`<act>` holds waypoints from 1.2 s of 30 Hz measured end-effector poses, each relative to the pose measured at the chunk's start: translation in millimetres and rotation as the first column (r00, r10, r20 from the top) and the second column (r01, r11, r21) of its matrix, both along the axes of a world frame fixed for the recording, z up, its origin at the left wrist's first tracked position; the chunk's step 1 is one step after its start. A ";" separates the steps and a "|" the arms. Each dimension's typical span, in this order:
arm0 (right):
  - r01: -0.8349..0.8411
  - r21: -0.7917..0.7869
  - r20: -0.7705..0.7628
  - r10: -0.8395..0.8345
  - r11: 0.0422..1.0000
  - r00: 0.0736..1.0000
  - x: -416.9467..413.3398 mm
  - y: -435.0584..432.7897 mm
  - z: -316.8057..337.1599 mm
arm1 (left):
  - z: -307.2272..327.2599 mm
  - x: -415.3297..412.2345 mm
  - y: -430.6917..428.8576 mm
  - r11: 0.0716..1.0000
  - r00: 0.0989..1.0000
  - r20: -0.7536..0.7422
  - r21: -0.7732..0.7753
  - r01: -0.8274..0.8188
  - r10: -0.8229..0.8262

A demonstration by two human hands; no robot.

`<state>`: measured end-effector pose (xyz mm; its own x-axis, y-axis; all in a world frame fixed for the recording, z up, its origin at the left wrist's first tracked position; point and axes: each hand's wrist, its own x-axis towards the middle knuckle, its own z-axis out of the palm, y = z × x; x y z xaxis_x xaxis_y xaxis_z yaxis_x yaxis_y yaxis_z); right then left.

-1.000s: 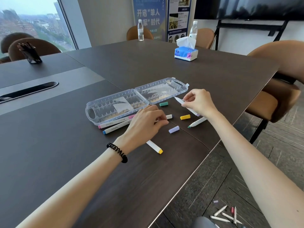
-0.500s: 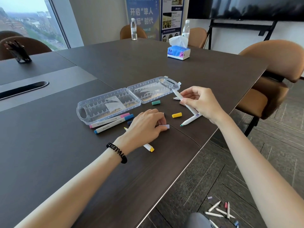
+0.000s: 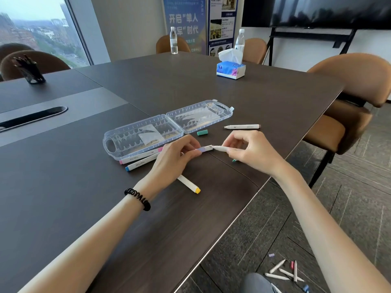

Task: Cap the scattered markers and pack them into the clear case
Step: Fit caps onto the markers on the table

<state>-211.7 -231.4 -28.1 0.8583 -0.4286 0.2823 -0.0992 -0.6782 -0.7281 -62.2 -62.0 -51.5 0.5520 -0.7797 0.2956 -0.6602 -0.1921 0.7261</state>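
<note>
The clear case lies open and flat on the dark table. My left hand pinches a lilac cap, and my right hand holds a white marker with its tip meeting that cap. A pink-capped marker and a blue-capped marker lie along the case's front edge. A yellow-ended marker lies below my left wrist. An uncapped marker rests right of the case, and a loose green cap lies by the lid. A green marker tip peeks from under my right hand.
A tissue box and two water bottles stand at the far end. A pen holder sits far left. Brown chairs flank the right table edge. Several markers and caps lie on the floor below.
My left hand picked up the lilac cap and my right hand lifted the white marker; both came together above the table. The yellow cap is hidden now. The camera moved slightly.
</note>
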 end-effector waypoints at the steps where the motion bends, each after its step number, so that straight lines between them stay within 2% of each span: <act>1: -0.005 -0.006 0.001 0.005 1.000 1.000 -0.2 1.9 0.6 | 0.4 -0.2 0.1 1.000 1.000 0.000 0.000 -0.003 0.003; 14: -0.039 -0.076 -0.039 0.036 0.996 0.999 4.2 7.5 2.0 | 6.7 -5.3 2.3 0.999 0.998 0.045 0.017 0.051 -0.052; 19: -0.069 -0.144 -0.110 0.054 0.987 0.992 7.5 8.7 1.0 | 9.4 -12.3 5.1 0.992 0.989 0.089 0.052 0.114 -0.118; 27: -0.100 -0.018 -0.085 0.098 0.995 0.992 6.2 15.6 2.8 | 15.8 -15.5 12.9 0.988 0.987 0.051 0.031 0.150 -0.151; 36: -0.122 0.007 -0.091 0.122 0.993 0.988 14.2 22.8 13.3 | 15.3 -8.4 15.6 0.992 0.992 0.031 0.004 0.123 -0.123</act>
<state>-197.5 -208.6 -14.8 0.9261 -0.3196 0.2005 -0.0816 -0.6885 -0.7207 -70.6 -46.4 -36.2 0.4428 -0.8415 0.3095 -0.7011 -0.1097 0.7046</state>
